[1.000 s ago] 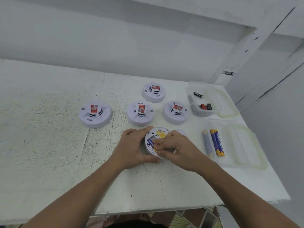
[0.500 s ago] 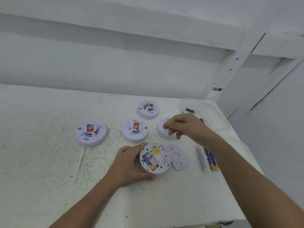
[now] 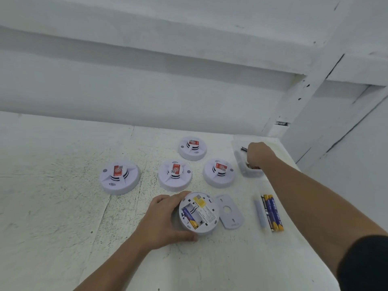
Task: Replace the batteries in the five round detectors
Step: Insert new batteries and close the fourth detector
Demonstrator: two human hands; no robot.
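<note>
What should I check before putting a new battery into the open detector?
1. Grip: ok, left hand grips the detector, underside up.
2. Slot: ok, one bay is empty beside the blue battery.
3. Free hand: cannot tell, right hand reaches into the container, fingers hidden.
4. Supply: ok, fresh batteries lie right of the cover.
5. Lid: ok, cover is off, flat beside the detector.
6. Polarity marks: cannot tell, too small.

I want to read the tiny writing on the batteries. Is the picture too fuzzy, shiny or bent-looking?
Head view: soft, so print on the blue-and-yellow batteries and inside the upturned white round detector is unreadable; head view: flat even light, faint shadows, no glare; wide lens slightly bows the speckled white table edge.
</note>
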